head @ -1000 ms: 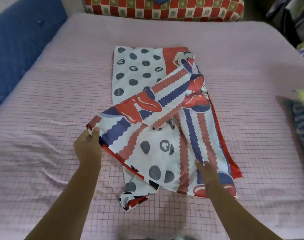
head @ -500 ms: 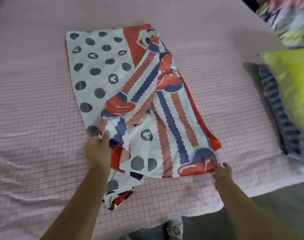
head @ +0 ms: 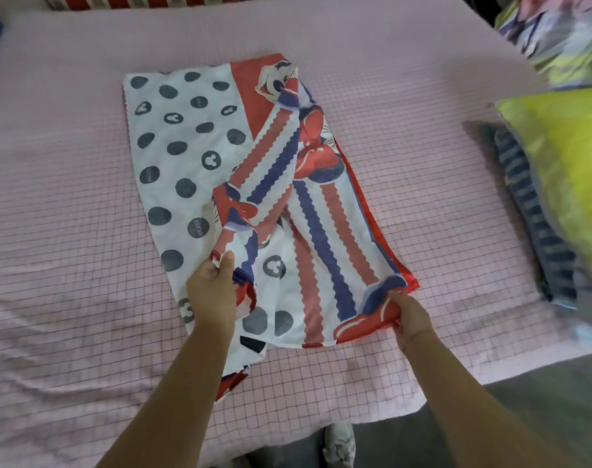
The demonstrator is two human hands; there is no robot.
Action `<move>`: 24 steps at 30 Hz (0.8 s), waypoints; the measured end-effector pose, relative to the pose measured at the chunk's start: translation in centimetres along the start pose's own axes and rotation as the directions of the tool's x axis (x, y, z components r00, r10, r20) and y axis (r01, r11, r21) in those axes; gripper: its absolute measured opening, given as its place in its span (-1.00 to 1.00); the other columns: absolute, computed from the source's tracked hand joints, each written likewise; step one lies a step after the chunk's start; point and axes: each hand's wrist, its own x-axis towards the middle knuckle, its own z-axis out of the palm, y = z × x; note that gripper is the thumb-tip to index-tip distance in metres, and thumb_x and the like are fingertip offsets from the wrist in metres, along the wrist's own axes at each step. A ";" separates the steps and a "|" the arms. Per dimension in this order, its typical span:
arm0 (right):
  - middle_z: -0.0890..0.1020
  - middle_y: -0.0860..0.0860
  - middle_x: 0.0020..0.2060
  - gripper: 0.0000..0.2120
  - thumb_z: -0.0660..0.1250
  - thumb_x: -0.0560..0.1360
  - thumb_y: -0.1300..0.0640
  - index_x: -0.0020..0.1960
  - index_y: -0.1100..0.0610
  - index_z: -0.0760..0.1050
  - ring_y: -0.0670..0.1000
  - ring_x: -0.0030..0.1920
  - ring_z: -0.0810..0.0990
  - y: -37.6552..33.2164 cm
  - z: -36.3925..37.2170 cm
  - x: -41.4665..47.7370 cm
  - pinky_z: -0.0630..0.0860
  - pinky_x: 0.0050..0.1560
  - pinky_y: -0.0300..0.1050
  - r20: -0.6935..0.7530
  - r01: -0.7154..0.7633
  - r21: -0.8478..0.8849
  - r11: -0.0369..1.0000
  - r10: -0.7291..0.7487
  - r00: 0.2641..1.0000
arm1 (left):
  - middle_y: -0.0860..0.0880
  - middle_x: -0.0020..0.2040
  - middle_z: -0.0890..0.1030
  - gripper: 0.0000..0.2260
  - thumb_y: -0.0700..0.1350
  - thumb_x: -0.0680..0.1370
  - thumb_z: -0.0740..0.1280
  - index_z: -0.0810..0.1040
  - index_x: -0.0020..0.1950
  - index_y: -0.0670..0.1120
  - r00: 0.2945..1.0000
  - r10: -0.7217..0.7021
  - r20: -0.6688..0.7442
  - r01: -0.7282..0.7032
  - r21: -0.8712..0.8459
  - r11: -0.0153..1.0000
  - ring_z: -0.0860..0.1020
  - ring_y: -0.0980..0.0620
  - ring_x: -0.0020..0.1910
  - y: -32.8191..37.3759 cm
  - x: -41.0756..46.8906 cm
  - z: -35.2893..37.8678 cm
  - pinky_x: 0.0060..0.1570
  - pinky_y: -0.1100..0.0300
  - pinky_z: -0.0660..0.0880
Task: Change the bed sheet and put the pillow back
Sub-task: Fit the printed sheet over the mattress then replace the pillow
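Left hand (head: 212, 292) and right hand (head: 411, 315) pinch the patterned sheet (head: 186, 157) near a yellow pillow (head: 564, 157).

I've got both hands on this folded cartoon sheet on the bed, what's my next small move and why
Probably lift both hands and draw them apart to open the next fold. The patterned sheet lies folded on the pink checked bed; the left hand grips a bunched flap near its middle and the right hand pinches its near right corner, so both grips look set.
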 end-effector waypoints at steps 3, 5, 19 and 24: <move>0.66 0.09 -0.05 -0.86 0.28 0.55 0.21 0.09 0.15 0.54 0.08 -0.04 0.64 -2.6 2.8 -4.0 0.59 -0.01 -0.01 0.249 0.079 0.170 0.982 -0.121 0.961 | -0.09 -0.36 0.49 -0.64 0.04 0.62 0.24 0.45 -0.25 -0.20 1.000 0.024 -0.019 -0.024 -0.015 1.000 0.46 0.00 -0.32 1.0 -0.2 -1.3 -0.33 0.31 0.32; 0.69 0.08 -0.11 -0.82 0.25 0.56 0.28 0.12 0.18 0.55 0.03 -0.09 0.67 -4.0 5.3 -6.6 0.61 -0.02 -0.04 0.418 0.103 0.244 0.964 -0.200 0.886 | -0.09 -0.37 0.48 -0.63 0.04 0.62 0.24 0.42 -0.32 -0.13 0.999 0.033 -0.024 -0.034 -0.045 0.998 0.43 0.04 -0.38 1.5 -0.4 -2.7 -0.34 0.28 0.32; 0.65 0.16 0.00 -0.74 0.24 0.60 0.07 0.17 0.19 0.55 0.08 0.05 0.61 -2.2 26.5 -24.9 0.55 0.11 -0.09 0.802 0.326 0.111 0.939 -0.278 0.529 | 0.05 -0.07 0.71 -0.86 0.03 0.55 0.35 0.64 0.06 0.08 0.971 0.117 0.211 -0.017 -0.422 0.906 0.66 0.15 -0.03 4.7 -0.2 -15.1 -0.08 0.32 0.54; 0.68 0.06 0.03 -0.49 -0.03 0.66 -0.11 0.16 0.20 0.56 -0.07 0.02 0.66 -0.8 29.3 -26.9 0.56 -0.08 -0.29 0.828 0.136 0.061 0.989 -0.127 0.546 | -0.05 -0.16 0.70 -0.82 0.03 0.47 0.46 0.63 -0.08 -0.06 0.997 0.053 0.063 -0.027 -0.353 0.935 0.67 -0.02 -0.11 3.5 2.3 -17.5 -0.03 0.02 0.61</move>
